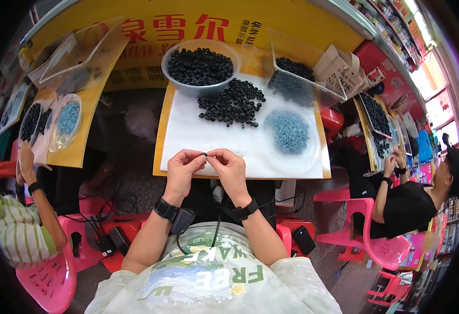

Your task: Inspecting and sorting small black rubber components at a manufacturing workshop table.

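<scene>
Both hands meet just over the front edge of the white-covered table [187, 131]. Between their fingertips is a small dark bead-like piece [204, 154]. My left hand [183, 168] pinches it from one side with thumb and forefinger, and my right hand [229, 170] from the other. Beyond them lies a loose heap of black ring-like beads [232, 103]. Behind the heap stands a clear round tub [165, 65] filled with more black beads. On the right, a shallow clear dish [313, 149] holds small translucent blue pieces [289, 131].
A tilted clear bin [334, 94] with black pieces stands at the back right, beside a beige paper bag [339, 70]. A yellow panel [130, 73] rises behind the table. People sit on pink chairs [365, 209] at other tables to both sides. Cables [96, 220] trail on the left.
</scene>
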Available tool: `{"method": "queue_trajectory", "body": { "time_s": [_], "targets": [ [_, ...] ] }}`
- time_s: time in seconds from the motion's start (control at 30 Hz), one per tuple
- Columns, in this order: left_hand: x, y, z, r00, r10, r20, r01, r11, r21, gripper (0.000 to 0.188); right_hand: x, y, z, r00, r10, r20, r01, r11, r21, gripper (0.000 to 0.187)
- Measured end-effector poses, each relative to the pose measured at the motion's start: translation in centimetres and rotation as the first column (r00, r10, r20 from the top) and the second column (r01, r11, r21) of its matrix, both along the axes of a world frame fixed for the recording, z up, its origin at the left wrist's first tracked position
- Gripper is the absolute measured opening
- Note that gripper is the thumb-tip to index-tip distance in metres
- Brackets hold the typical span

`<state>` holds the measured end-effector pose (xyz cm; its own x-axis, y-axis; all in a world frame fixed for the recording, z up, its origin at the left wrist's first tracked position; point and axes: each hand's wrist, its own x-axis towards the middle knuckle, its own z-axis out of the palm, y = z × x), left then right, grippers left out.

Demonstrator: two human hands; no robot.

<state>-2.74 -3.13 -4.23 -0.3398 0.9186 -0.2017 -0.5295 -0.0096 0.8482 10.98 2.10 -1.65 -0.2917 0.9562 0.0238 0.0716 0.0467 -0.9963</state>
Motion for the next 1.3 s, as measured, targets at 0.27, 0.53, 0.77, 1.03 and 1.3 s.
{"method": "queue_trajectory", "body": {
  "time_s": [0.27,0.53,0.77,1.03,1.3],
  "targets": [
    [0.4,0.1,0.0,1.0,-0.006,0.021,0.006,1.0,-0.019,0.014,0.5,0.4,-1.2,0.998,-0.02,-0.06,0.018,0.999,-0.035,0.014],
    [0.2,0.0,0.3,1.0,0.005,0.024,-0.004,1.0,-0.031,0.023,0.3,0.2,-0.2,1.0,0.02,0.009,-0.02,1.0,0.006,0.016],
    [0.4,0.1,0.4,0.984,0.027,-0.175,-0.026,1.0,0.007,0.024,0.4,0.3,-0.4,0.997,0.032,0.072,-0.032,0.999,-0.004,0.016],
    [0.3,0.1,0.2,0.989,0.012,-0.145,-0.013,1.0,-0.003,0.021,0.1,0.2,0.1,0.985,0.049,0.163,-0.064,0.994,0.088,0.015],
    [0.5,0.2,-0.2,0.998,-0.002,-0.058,0.001,1.0,-0.018,0.022,0.6,0.4,-0.2,0.983,0.062,0.172,-0.075,0.995,0.07,0.016]
  ]
}}
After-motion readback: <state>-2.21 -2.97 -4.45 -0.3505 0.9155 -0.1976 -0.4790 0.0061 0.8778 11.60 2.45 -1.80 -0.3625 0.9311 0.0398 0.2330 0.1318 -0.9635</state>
